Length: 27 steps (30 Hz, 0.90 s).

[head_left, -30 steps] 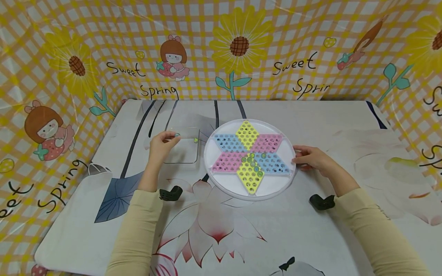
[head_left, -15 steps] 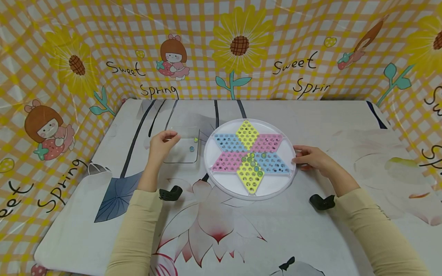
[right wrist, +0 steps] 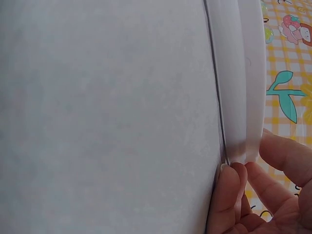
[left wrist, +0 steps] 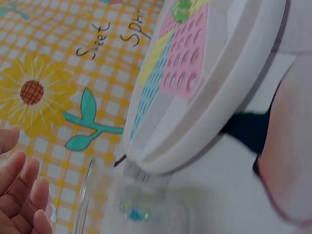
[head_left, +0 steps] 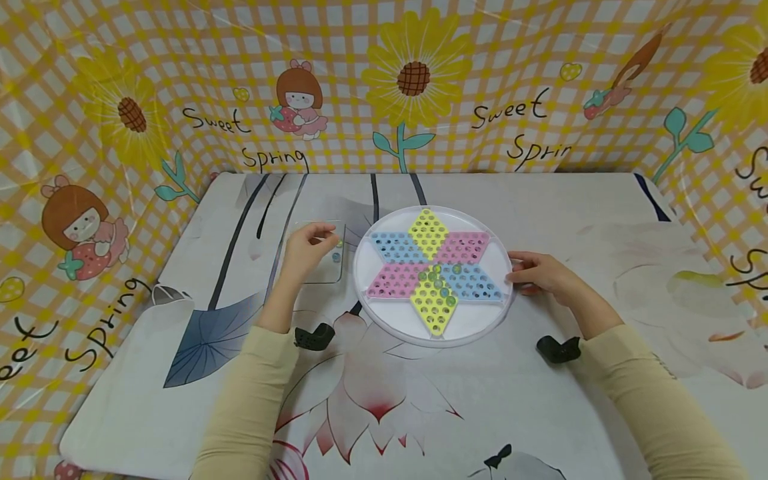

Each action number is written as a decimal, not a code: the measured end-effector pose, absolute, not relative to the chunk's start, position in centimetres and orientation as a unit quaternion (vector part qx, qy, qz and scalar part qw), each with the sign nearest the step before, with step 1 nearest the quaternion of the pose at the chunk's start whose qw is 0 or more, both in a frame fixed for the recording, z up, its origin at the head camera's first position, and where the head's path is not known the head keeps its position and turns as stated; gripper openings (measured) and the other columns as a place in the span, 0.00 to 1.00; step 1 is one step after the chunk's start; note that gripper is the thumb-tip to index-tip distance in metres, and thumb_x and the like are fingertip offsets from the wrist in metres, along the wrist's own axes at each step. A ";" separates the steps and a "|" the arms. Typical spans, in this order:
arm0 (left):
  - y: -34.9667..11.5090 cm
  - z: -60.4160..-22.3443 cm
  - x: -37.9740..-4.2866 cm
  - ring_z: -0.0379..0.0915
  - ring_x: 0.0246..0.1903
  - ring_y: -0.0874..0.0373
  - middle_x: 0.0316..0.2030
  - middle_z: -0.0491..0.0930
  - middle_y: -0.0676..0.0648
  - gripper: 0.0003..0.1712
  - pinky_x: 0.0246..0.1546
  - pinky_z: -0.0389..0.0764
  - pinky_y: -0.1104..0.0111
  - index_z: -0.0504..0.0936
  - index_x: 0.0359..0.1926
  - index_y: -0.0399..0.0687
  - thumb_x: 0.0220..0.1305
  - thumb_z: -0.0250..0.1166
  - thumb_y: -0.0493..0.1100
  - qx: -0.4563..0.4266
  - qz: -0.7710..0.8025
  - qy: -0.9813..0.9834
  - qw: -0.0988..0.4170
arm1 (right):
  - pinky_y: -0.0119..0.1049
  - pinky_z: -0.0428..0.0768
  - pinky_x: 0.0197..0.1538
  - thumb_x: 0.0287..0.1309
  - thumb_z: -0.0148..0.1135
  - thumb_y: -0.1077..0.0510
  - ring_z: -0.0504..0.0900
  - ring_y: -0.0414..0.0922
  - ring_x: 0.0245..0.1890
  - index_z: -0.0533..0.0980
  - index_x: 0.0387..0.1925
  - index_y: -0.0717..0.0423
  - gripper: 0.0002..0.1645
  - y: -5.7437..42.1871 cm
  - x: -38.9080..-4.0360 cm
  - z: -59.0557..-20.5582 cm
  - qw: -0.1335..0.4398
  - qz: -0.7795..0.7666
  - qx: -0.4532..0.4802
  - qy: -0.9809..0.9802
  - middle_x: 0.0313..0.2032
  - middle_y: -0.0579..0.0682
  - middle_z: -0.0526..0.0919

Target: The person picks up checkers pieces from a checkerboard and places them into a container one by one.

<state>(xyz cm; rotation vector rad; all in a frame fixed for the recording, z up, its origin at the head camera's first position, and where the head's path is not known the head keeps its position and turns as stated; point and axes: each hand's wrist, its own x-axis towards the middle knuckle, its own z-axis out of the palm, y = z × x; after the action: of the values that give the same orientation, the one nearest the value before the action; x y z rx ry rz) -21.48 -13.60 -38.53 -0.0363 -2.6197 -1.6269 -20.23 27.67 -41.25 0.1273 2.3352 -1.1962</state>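
Left hand (head_left: 305, 250) near the clear box (head_left: 329, 273), right hand (head_left: 543, 277) on the game board (head_left: 396, 317)

The left hand's fingers bend loosely and no thing shows between them. It overlaps the box in the head view; how high it hangs is hard to judge. The box looks thin, light and stiff, best lifted by its side walls. It is see-through, with rounded corners, and sits on the white table cover (head_left: 540, 413) just left of the board. In its right side lie a blue marble (head_left: 336, 257) and a yellow-green marble (head_left: 339, 245), near each other. They should be hard, smooth and quick to roll, so a fingertip pinch suits them.

Next comes the board, around the middle of the table cover. It is probably light for its width, and rigid; the raised rim seems the surest place to hold. It is round and white, bearing a star (head_left: 429, 223) of yellow, blue and pink points full of small holes. Several glassy marbles (head_left: 437, 284), greenish and bluish, sit around the star's centre and down toward its near point. Farthest right, the right hand pinches the board's rim, thumb and fingers drawn close on its edge
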 end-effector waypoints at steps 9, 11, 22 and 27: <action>-9.8 -39.5 -21.5 0.74 0.38 0.51 0.39 0.78 0.42 0.18 0.35 0.73 0.69 0.79 0.46 0.37 0.58 0.64 0.44 -0.064 -0.539 -0.840 -0.008 | 0.27 0.76 0.37 0.58 0.59 0.56 0.69 0.46 0.39 0.52 0.68 0.61 0.41 27.7 -20.4 -41.4 0.257 -0.444 0.046 0.857 0.42 0.55 0.65; -9.1 -39.7 -21.3 0.73 0.36 0.52 0.38 0.79 0.42 0.18 0.33 0.73 0.70 0.79 0.46 0.37 0.58 0.64 0.44 -0.078 -0.539 -0.839 -0.012 | 0.27 0.76 0.37 0.58 0.59 0.56 0.69 0.45 0.39 0.53 0.68 0.61 0.41 27.8 -20.5 -41.4 0.257 -0.445 0.045 0.857 0.42 0.55 0.65; -5.6 -41.0 -21.3 0.71 0.30 0.58 0.36 0.80 0.44 0.17 0.28 0.71 0.75 0.80 0.45 0.39 0.57 0.64 0.44 -0.115 -0.515 -0.847 -0.062 | 0.27 0.76 0.37 0.58 0.58 0.56 0.69 0.47 0.40 0.52 0.68 0.61 0.41 27.7 -20.4 -41.4 0.258 -0.442 0.054 0.858 0.43 0.55 0.65; -4.5 -41.6 -21.2 0.71 0.31 0.58 0.36 0.80 0.46 0.17 0.30 0.71 0.76 0.80 0.46 0.41 0.57 0.64 0.45 -0.120 -0.500 -0.853 -0.092 | 0.27 0.76 0.37 0.58 0.58 0.56 0.69 0.47 0.40 0.52 0.68 0.61 0.41 27.7 -20.4 -41.4 0.258 -0.441 0.055 0.858 0.43 0.55 0.65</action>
<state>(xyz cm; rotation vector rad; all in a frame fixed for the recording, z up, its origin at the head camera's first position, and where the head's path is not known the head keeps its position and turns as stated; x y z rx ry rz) -21.15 -4.51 -41.59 -0.4016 -2.8480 -1.6703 -20.39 27.72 -41.36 0.1494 2.3269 -1.1964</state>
